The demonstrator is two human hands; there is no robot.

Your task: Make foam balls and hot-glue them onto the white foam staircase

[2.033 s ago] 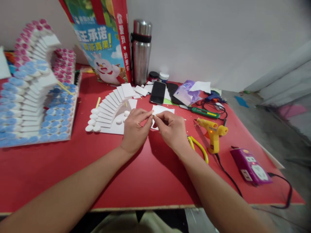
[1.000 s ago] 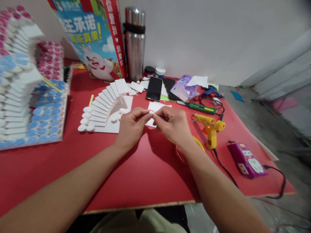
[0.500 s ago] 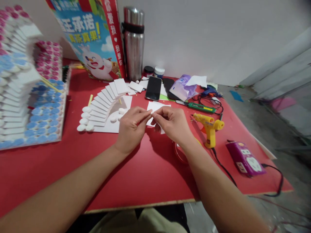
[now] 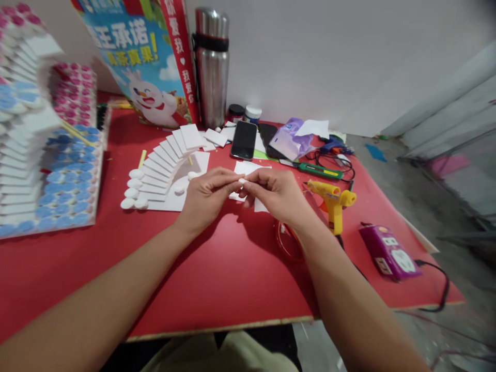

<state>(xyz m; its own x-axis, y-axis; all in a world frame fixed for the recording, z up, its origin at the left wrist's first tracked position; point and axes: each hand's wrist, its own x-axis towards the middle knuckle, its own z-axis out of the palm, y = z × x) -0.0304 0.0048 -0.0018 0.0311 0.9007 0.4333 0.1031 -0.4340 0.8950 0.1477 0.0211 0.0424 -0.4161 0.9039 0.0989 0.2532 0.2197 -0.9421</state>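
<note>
Between the fingertips of both hands is a small white piece (image 4: 242, 181), mostly covered, its kind too small to make out. My left hand (image 4: 207, 194) pinches it from the left, and my right hand (image 4: 273, 194) pinches it from the right. White paper (image 4: 248, 167) lies on the table beneath the fingers. To the left, a fan of white card steps (image 4: 158, 173) rests on a white sheet, with several white discs (image 4: 132, 192) along its outer end. A red ring-shaped item (image 4: 284, 243) sits partly under my right wrist.
A yellow glue gun (image 4: 331, 201), a green utility knife (image 4: 321, 171) and a purple power box (image 4: 389, 251) lie on the right. A phone (image 4: 244, 140) and a steel flask (image 4: 212, 67) are at the back. A model with blue and pink discs (image 4: 65, 194) stands at far left.
The hands stay together, and the fingers have shifted a little around the white piece, which shows more now. The view has moved slightly.
</note>
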